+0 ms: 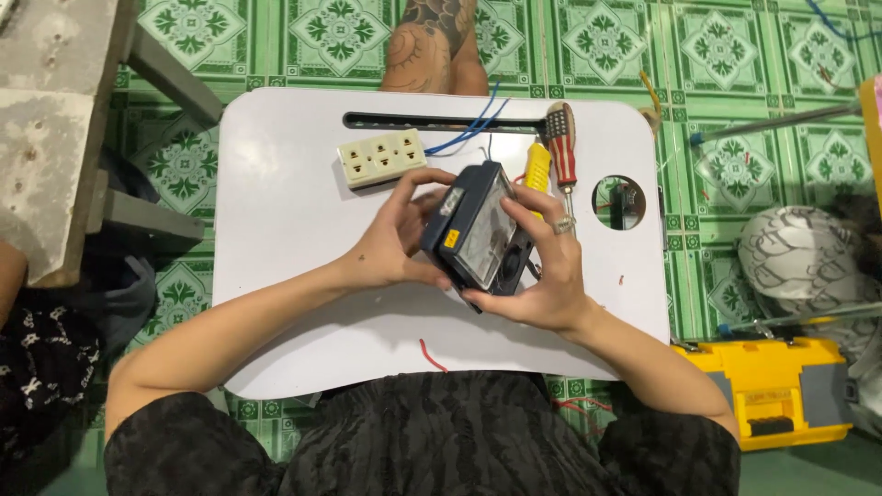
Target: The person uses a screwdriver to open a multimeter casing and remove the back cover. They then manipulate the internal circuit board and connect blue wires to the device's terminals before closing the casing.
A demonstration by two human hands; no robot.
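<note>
Boxy dark plastic device (478,230), glossy window

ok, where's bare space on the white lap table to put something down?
White lap table: the left part is bare, from the cream socket strip down to the near edge. A bare strip lies near the right edge below the round hole. Crowded: centre, where the left hand and right hand hold the dark device, with screwdrivers behind.

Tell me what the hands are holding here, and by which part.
Both hands hold one dark boxy device with a clear face above the white lap table. The left hand grips its left edge, the right hand its right side and lower corner.
</note>
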